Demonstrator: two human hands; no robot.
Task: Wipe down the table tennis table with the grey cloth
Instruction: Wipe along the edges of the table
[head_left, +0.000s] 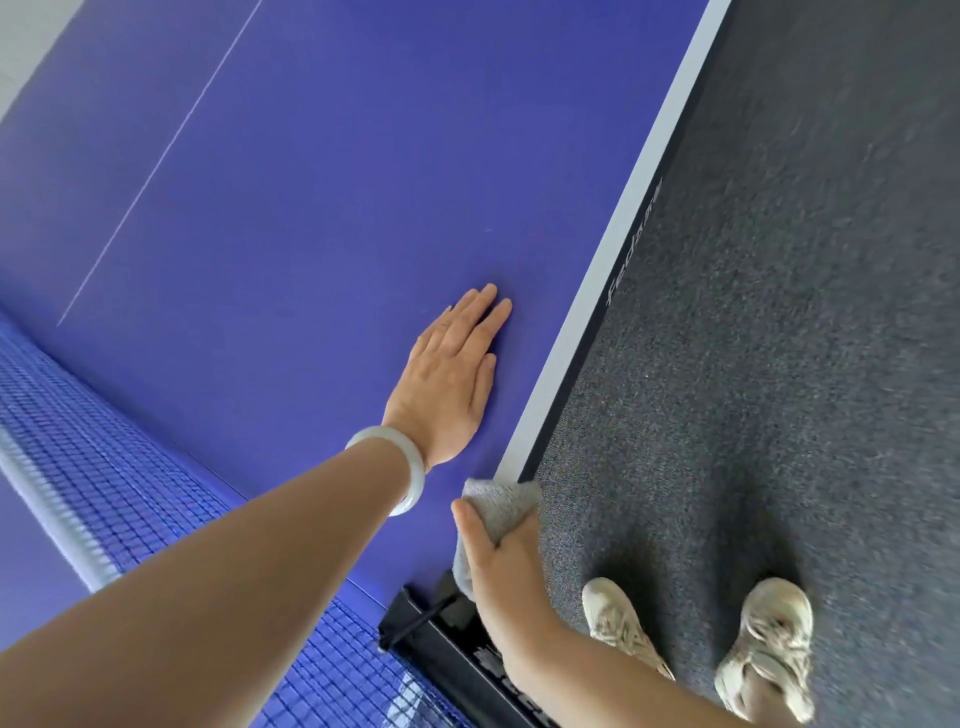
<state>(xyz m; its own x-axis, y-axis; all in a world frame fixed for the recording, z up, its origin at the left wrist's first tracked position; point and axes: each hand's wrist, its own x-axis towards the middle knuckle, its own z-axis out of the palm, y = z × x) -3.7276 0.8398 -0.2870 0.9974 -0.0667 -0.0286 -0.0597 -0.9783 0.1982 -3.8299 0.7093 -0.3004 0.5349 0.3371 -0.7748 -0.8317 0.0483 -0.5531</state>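
left hand (451, 371): flat, fingers straight, on blue table (322, 171) near its white edge.
right hand (506, 564): grips grey cloth (496, 506) at table edge, lower centre.

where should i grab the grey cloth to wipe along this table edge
Grip the grey cloth at its bunched middle, coming from above on the floor side, much as the right hand holds it. It lies crumpled over the table edge, so a thumb on the tabletop side and fingers round the outer side would likely gather the loose folds best.
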